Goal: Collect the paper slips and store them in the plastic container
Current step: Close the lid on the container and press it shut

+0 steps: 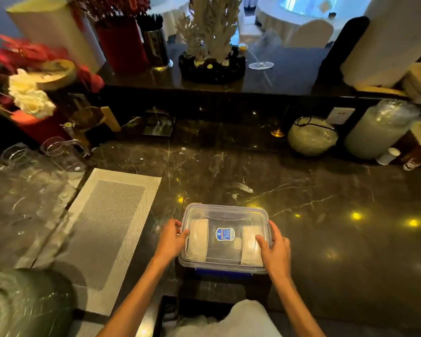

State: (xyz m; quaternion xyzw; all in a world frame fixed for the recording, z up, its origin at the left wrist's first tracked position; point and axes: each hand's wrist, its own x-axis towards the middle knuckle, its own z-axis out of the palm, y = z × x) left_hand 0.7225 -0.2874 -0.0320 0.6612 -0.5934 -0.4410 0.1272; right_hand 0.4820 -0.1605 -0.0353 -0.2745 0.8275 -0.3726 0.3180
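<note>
Plastic container point(225, 239) dead ahead, long axis L–R, lid on. My left hand point(171, 239) + right hand point(276, 248) grasping its short ends; equally near.

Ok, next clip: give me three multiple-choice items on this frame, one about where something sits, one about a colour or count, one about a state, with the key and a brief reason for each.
1. Where does the woven placemat lie relative to the plastic container?
A. To its left
B. To its right
C. Under it

2. What colour is the label on the container's lid?
A. Red
B. Blue
C. Green

3. What state is the container in?
A. Lid off, set aside
B. Tipped on its side
C. Lid on, a hand at each end

Key:
1 A, the mat lies on the dark marble counter left of the box.
2 B, the sticker is blue with white print.
3 C, the left hand and right hand rest on the lid's ends, and pale paper slips show through it.
</note>
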